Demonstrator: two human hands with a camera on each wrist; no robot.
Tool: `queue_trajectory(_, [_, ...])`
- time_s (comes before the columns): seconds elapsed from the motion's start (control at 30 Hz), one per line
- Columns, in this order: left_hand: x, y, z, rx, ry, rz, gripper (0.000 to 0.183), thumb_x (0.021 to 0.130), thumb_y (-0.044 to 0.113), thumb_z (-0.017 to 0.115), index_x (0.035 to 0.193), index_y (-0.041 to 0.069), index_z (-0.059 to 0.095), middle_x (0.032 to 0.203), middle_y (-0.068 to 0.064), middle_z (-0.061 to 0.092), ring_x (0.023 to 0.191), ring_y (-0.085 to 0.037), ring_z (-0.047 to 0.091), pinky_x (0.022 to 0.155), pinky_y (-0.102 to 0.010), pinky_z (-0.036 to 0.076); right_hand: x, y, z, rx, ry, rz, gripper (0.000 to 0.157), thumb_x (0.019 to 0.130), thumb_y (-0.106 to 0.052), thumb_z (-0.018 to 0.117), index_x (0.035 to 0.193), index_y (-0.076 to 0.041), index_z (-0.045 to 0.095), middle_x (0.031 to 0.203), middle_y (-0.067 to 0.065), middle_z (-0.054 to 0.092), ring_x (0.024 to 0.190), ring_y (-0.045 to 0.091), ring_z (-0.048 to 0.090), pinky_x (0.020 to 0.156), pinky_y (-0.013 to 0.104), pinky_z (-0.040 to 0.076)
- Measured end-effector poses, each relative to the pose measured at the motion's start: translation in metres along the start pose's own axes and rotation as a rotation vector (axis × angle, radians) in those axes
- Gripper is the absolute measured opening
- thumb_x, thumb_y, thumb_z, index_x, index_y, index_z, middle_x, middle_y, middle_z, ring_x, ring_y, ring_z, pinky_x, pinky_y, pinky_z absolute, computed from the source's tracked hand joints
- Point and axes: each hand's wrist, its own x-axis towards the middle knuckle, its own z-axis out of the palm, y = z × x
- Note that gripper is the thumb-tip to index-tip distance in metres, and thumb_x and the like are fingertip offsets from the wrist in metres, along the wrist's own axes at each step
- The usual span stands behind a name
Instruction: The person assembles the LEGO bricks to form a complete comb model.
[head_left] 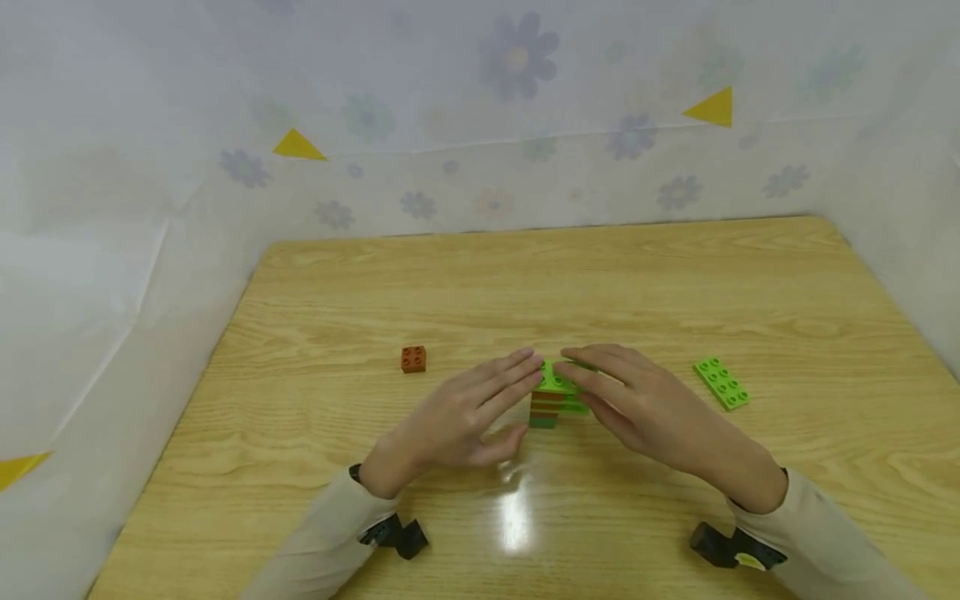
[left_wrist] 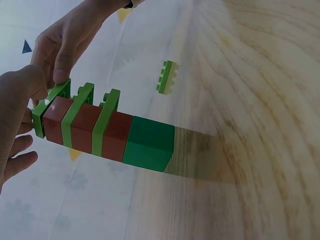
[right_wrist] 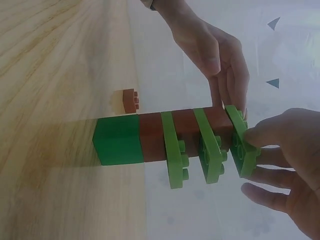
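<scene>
A tower (head_left: 546, 408) of toy building bricks stands upright on the table, seen sideways in both wrist views. At its base is a dark green brick (left_wrist: 150, 144); above it brown bricks (right_wrist: 186, 131) alternate with light green plates (left_wrist: 102, 127) that overhang to the right. The topmost light green plate (head_left: 553, 377) sits slightly tilted. My right hand (head_left: 652, 408) pinches that plate's overhanging end between thumb and fingers. With fingers nearly straight, my left hand (head_left: 468, 408) touches the plate's left end, its thumb apart from the tower in the head view.
A loose brown brick (head_left: 413, 359) lies to the left of the tower. On the right is another light green plate (head_left: 722, 383), studs up. The wooden table (head_left: 525, 283) meets a flower-patterned white sheet (head_left: 450, 100) at the back.
</scene>
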Motion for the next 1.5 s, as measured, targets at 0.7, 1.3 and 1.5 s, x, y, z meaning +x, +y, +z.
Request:
queue_trajectory(0.7, [0.003,0.015,0.004,0.17,0.01,-0.037,0.061,0.07,0.022,0.076,0.119,-0.01,0.06,0.126,-0.026,0.058,0.123,-0.034,0.054,0.109,-0.032,0.038,-0.009,-0.001,0.007,-0.107,0.103,-0.115,0.04,0.106,-0.017,0.034,0.126,0.006,0.059,0.13,0.019,0.059,0.118,0.034,0.055,0.112,0.029,0.033])
queue_trajectory(1.3, [-0.001,0.01,0.003,-0.029,0.068,-0.095,0.057,0.073,0.013,0.076,0.122,-0.01,0.059,0.127,-0.024,0.059,0.122,-0.032,0.055,0.107,-0.032,0.041,-0.012,-0.002,0.019,-0.157,0.151,-0.134,0.038,0.105,-0.012,0.033,0.125,0.008,0.059,0.129,0.021,0.059,0.115,0.035,0.058,0.109,0.032,0.039])
queue_trajectory(1.5, [-0.002,0.011,-0.001,-0.042,0.05,-0.111,0.058,0.076,0.013,0.076,0.125,-0.011,0.057,0.129,-0.024,0.058,0.124,-0.032,0.054,0.108,-0.032,0.04,-0.013,-0.004,0.02,-0.175,0.141,-0.127,0.04,0.106,-0.015,0.034,0.125,0.01,0.058,0.132,0.023,0.056,0.12,0.036,0.055,0.113,0.036,0.034])
